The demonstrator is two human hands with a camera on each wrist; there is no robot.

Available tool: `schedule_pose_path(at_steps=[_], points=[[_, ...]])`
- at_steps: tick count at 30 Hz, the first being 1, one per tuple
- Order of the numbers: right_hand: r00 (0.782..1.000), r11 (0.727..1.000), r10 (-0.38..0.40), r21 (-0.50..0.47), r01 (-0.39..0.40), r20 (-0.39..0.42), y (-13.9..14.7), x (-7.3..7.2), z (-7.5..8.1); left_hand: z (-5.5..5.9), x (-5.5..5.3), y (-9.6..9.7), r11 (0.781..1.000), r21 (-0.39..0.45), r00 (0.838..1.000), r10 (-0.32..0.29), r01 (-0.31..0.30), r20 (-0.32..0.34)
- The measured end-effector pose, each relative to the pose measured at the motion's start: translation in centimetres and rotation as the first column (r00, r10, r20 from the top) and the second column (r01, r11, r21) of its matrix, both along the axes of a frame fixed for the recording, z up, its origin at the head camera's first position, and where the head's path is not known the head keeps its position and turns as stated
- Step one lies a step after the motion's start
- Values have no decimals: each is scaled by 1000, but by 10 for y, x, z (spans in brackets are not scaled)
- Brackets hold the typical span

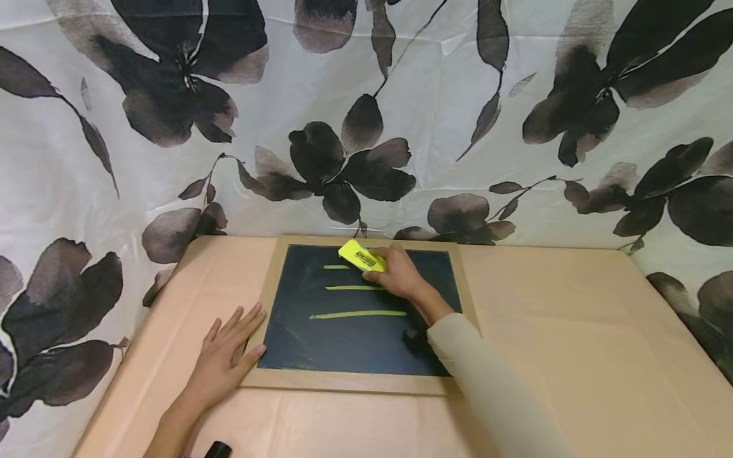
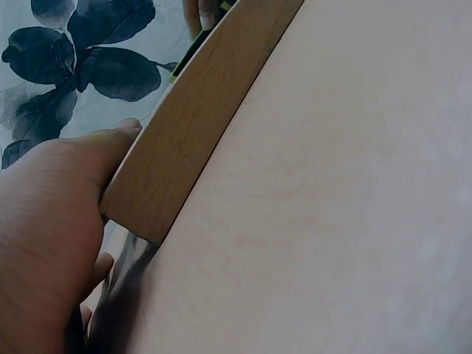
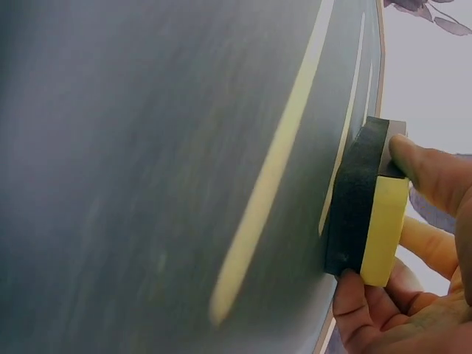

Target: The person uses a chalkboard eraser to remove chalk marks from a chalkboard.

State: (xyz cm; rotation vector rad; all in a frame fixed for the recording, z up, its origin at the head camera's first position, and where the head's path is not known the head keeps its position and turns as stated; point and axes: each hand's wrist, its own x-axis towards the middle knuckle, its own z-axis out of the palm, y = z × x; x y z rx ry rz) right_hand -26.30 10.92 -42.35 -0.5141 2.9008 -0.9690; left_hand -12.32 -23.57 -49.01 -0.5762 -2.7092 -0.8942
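Note:
A framed chalkboard lies on the table, with three yellow lines across its dark surface. My right hand grips a yellow board eraser at the board's upper part, over the right end of the top line. The right wrist view shows the thumb and fingers around the eraser, its dark felt side facing the board. My left hand rests at the left side of the wooden frame, fingers spread and straight, thumb against the frame's lower left corner.
The light wooden table extends on both sides of the board. Behind it hangs a white cloth with dark flowers. A small black object sits at the bottom edge near the left forearm.

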Motion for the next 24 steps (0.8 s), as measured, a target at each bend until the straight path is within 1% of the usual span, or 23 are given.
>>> schedule_pose_path(at_steps=[13,24], points=[[996,998,49,30,-51,70,-23,-8,0,2,2,-1,1000,12,1000,-4,4,3],[993,994,99,30,-101,64,-38,-11,0,1,1,-3,1000,2,1000,-3,3,1]])
